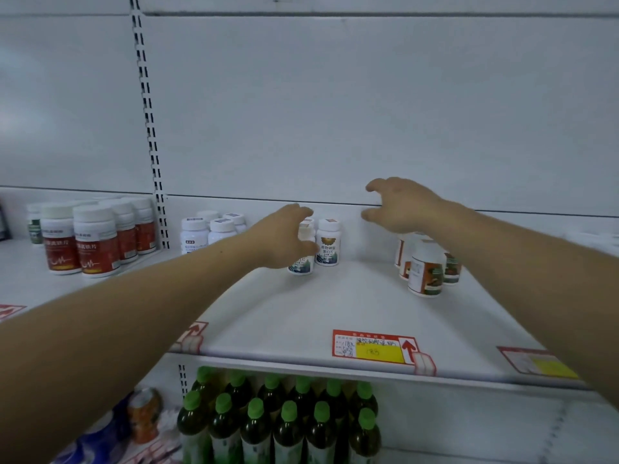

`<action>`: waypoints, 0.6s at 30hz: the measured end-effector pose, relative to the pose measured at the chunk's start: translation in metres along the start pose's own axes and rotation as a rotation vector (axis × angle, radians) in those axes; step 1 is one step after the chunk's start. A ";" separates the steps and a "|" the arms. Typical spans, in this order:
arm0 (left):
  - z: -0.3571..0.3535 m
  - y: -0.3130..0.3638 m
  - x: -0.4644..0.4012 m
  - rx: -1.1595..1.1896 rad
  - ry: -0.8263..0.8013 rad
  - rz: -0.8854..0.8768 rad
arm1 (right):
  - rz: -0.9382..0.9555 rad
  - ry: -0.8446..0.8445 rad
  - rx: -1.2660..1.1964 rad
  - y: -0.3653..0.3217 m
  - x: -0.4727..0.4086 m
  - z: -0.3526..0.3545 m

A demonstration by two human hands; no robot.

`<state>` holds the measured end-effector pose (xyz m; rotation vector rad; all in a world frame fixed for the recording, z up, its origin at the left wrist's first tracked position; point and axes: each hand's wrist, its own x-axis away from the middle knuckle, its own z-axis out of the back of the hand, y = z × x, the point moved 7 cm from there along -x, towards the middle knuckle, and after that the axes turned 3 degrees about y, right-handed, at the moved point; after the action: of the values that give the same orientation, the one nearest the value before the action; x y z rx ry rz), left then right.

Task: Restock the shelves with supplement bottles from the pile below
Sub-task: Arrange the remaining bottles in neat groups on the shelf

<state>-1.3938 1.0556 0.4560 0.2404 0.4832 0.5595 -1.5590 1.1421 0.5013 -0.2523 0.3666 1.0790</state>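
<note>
My left hand (pixel 283 237) reaches across the white shelf (pixel 301 316) and is wrapped around a small white supplement bottle (pixel 303 262) with a green-and-white label, standing on the shelf. A matching bottle with a gold emblem (pixel 329 242) stands just right of it. My right hand (pixel 398 205) hovers open, fingers spread, above a cluster of white bottles with orange-and-green labels (pixel 426 272) and holds nothing.
Red-labelled white bottles (pixel 95 241) stand at the left beyond a slotted upright. Blue-labelled white bottles (pixel 207 231) sit behind my left forearm. A red-and-yellow price tag (pixel 375 348) marks the shelf's front edge. Green-capped drink bottles (pixel 288 416) fill the lower shelf.
</note>
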 end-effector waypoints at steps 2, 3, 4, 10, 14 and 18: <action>0.002 0.017 0.002 0.046 0.007 -0.032 | -0.060 0.002 -0.012 0.024 0.009 0.013; 0.000 0.026 0.004 0.078 -0.005 -0.043 | -0.096 0.000 -0.018 0.036 0.016 0.016; -0.004 0.034 0.005 0.105 -0.025 -0.054 | -0.133 -0.003 -0.023 0.047 0.023 0.018; -0.044 0.072 0.007 0.148 -0.167 -0.123 | -0.316 0.025 -0.050 0.096 0.076 0.019; -0.071 0.089 0.008 0.216 -0.262 -0.086 | -0.361 -0.018 -0.070 0.110 0.101 0.005; -0.086 0.102 0.011 0.354 -0.316 -0.017 | -0.347 -0.052 -0.078 0.113 0.109 -0.007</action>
<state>-1.4743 1.1531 0.4129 0.6513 0.2729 0.4062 -1.6147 1.2784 0.4482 -0.3429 0.2240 0.7570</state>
